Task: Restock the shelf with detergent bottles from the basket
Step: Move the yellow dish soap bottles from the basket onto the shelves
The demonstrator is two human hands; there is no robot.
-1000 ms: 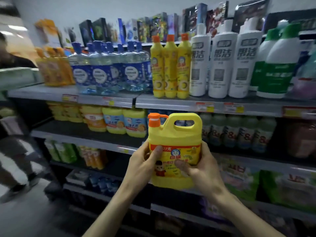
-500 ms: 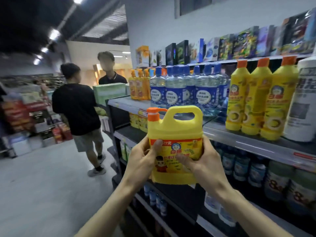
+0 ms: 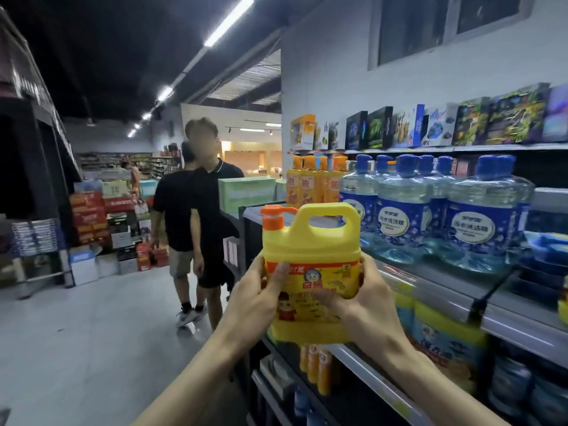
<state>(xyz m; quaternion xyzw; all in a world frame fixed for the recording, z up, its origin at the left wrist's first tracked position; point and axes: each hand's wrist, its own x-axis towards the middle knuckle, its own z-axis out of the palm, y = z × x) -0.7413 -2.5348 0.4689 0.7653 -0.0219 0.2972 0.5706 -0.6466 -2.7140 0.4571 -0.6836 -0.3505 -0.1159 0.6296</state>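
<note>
Between the two sets of fingers is the bit that matters: the yellow detergent jug [image 3: 310, 241] is squeezed from both sides, left hand [image 3: 252, 299] round its left flank, right hand [image 3: 372, 302] round its right. Both thumbs are pressed flat on the front label, the left thumb [image 3: 281, 273] near its top edge and the right thumb [image 3: 322, 298] a bit lower. The other fingers go round the back, mostly out of sight.

My guess on the two-handed grip: the jug looks full and slick-sided, and nobody's using the handle [image 3: 327, 212] above the fingers. Clamping the body holds it upright and label-forward, ready to slide in facing shoppers. The orange pump cap [image 3: 272, 218] sits above the left thumb.

Out past the right knuckles, the shelf [image 3: 516, 327] is just beside. Clear blue-capped bottles [image 3: 399, 216] stand above and right of the fingers, with orange bottles [image 3: 307, 182] beyond them. Below the right wrist are yellow-topped jugs [image 3: 445, 333] on a lower level. That's probably the matching spot, but I can't say for sure.

The jug looks to be held in the air, not set on any shelf yet. No basket in shot. Well beyond the left hand, two people [image 3: 199, 210] stand in the aisle, so don't swing wide.
</note>
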